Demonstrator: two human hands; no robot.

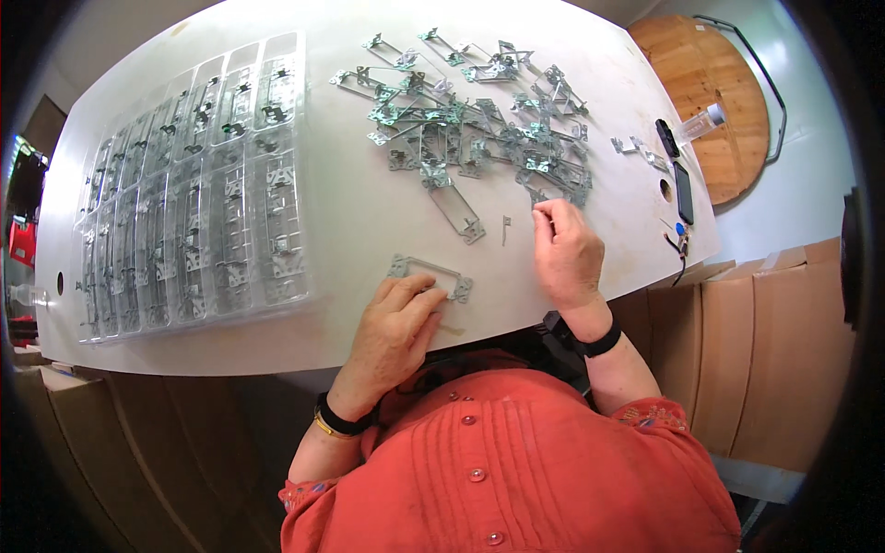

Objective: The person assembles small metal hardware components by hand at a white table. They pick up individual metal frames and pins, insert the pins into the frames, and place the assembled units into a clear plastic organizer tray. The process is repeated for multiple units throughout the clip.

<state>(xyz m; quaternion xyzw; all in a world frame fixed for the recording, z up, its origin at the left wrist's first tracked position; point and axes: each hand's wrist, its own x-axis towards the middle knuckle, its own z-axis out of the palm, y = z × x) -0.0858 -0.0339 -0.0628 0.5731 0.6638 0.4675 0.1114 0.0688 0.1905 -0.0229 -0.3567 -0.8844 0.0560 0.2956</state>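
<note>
Here, head view, itemised. Left hand [392, 327]: fingers spread and resting on the near edge of a flat rectangular metal frame [430, 276], pinning it to the desk [350, 207] rather than clenching it. The frame lies just in front of the person, near the desk's front edge. Right hand [564, 251]: fingertips pinched together at the near fringe of the pile of metal frames [479, 120]; whether a small part sits between them I cannot tell. A single loose frame [458, 210] and a small metal clip [505, 227] lie between pile and hands.

Risks, as judged: the pile is tangled, so drawing one piece could drag neighbours along and scatter them; the stamped edges look sharp enough to nick bare fingers; the pinned frame could slide on the smooth top if the left hand eases off.

Surface: white desk with rounded corners. Clear plastic trays [198, 184], their rows of slots mostly filled with frames, cover its left part. At the right edge lie a dark phone [683, 192], a dark marker [666, 137] and a clear plastic bottle [701, 123] on its side.

Room: a round wooden tabletop [714, 101] beyond the desk to the right, and cardboard boxes [765, 350] beside the person.
</note>
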